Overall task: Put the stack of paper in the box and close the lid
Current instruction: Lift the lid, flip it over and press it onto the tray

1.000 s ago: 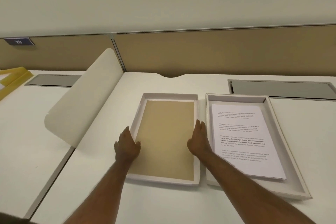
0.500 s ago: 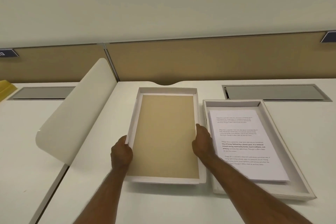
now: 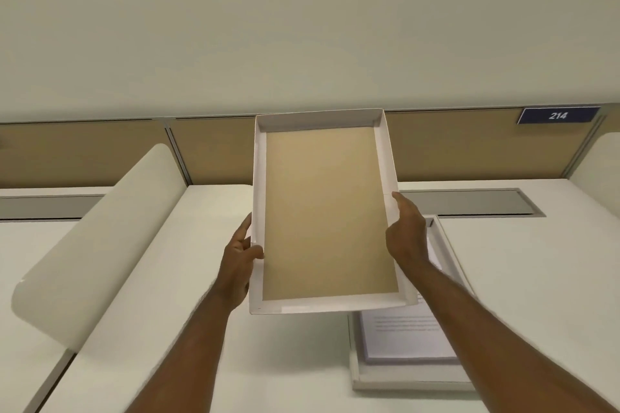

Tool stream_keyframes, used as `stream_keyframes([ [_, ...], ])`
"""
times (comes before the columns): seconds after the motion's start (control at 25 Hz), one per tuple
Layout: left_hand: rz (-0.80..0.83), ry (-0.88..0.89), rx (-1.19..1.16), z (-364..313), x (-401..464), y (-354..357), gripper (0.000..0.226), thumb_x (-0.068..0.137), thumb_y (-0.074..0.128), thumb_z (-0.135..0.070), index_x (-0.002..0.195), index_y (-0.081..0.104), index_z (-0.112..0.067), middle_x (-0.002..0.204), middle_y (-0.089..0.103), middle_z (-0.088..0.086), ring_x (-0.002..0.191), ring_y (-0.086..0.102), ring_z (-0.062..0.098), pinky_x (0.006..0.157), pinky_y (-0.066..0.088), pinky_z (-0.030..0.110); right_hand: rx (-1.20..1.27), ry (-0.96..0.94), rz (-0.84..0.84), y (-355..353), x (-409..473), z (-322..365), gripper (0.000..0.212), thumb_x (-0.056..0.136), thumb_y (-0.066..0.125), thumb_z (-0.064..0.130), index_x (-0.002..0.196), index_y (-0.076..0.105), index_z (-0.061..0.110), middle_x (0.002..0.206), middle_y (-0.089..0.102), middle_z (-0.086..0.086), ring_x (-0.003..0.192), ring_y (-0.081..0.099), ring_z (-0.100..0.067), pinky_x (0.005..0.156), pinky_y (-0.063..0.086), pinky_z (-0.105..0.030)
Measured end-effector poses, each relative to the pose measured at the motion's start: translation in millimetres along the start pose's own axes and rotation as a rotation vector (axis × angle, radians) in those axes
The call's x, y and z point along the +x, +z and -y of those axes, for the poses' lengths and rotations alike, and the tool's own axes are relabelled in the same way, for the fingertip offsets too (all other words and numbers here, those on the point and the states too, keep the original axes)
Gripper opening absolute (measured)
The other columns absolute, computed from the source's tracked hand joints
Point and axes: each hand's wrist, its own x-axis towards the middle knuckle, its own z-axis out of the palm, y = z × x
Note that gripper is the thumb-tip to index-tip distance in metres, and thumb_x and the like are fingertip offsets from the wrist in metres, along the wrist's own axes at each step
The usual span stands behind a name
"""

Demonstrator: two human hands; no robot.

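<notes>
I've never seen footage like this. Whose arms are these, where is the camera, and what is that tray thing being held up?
There is no machine here: a person wears a camera on the head, so you look down along their own arms. The left hand and right hand grip the long sides of a shallow white lid, brown inside, held above the white desk with its open side facing the camera. Lower right, partly hidden behind it, lies the box holding the stack of paper. The box is not yet covered.
</notes>
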Motion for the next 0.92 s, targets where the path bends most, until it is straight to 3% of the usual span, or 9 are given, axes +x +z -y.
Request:
stream_keyframes([
  [0.2,0.009,0.126,-0.173,-6.5,-1.5,50.9,0.082,0.072,0.058,0.001,0.144,0.042,-0.035,0.11,0.075,0.002,0.083,0.072,0.02,0.068,0.061,0.039,-0.017,-0.066,0.041,-48.1,33.0,-12.1,0.069,0.075,0.032,-0.024,0.136,0.047,0.004,0.144,0.047,-0.013,0.135,0.042,-0.025,0.11,0.027,-0.023],
  [0.28,-0.036,0.159,-0.209,-11.5,-0.8,74.6,0.078,0.074,0.062,0.005,0.143,0.045,-0.027,0.117,0.074,0.003,0.085,0.073,0.02,0.068,0.061,0.038,-0.021,-0.11,0.03,-58.0,39.7,-6.3,0.053,0.084,0.042,-0.013,0.134,0.047,0.003,0.146,0.043,-0.014,0.137,0.038,-0.026,0.111,0.026,-0.024],
  [0.4,-0.093,0.228,-0.201,-17.9,-5.4,116.8,0.071,0.069,0.069,0.003,0.132,0.056,-0.026,0.114,0.075,-0.002,0.09,0.073,0.02,0.074,0.061,0.036,0.037,-0.251,0.113,-63.6,39.4,16.4,0.038,0.092,0.054,0.011,0.129,0.051,0.006,0.137,0.052,-0.012,0.128,0.048,-0.027,0.109,0.037,-0.034],
  [0.56,-0.241,0.349,-0.137,-16.1,-17.3,172.9,0.058,0.066,0.078,-0.002,0.112,0.065,-0.035,0.107,0.077,-0.006,0.087,0.075,0.019,0.077,0.06,0.035,0.162,-0.259,0.408,-63.5,26.9,60.8,0.057,0.092,0.055,0.042,0.14,0.041,0.016,0.138,0.055,-0.005,0.117,0.058,-0.022,0.096,0.048,-0.037],
  [0.68,-0.323,0.421,-0.077,-11.9,-24.4,207.9,0.056,0.064,0.081,-0.013,0.115,0.066,-0.032,0.108,0.076,-0.008,0.095,0.074,0.018,0.08,0.06,0.034,0.219,-0.22,0.511,-66.4,23.5,82.8,0.067,0.089,0.055,0.048,0.144,0.033,0.018,0.139,0.054,-0.005,0.117,0.058,-0.024,0.096,0.048,-0.036],
  [0.8,-0.374,0.473,0.046,-8.3,-32.2,238.4,0.058,0.063,0.075,-0.036,0.12,0.062,-0.027,0.102,0.075,-0.01,0.081,0.071,0.006,0.073,0.054,0.019,0.166,-0.319,0.384,-71.7,19.6,88.8,0.053,0.083,0.066,0.04,0.125,0.044,0.018,0.111,0.065,-0.002,0.098,0.063,-0.024,0.081,0.053,-0.038],
  [0.92,-0.29,0.558,0.069,-2.9,-38.7,260.6,0.048,0.07,0.068,-0.038,0.111,0.061,-0.014,0.084,0.069,-0.01,0.074,0.066,0.012,0.067,0.049,0.02,0.144,-0.319,0.143,-79.2,16.5,86.7,0.051,0.073,0.076,0.033,0.099,0.034,0.023,0.086,0.056,0.004,0.075,0.056,-0.022,0.063,0.043,-0.03],
])
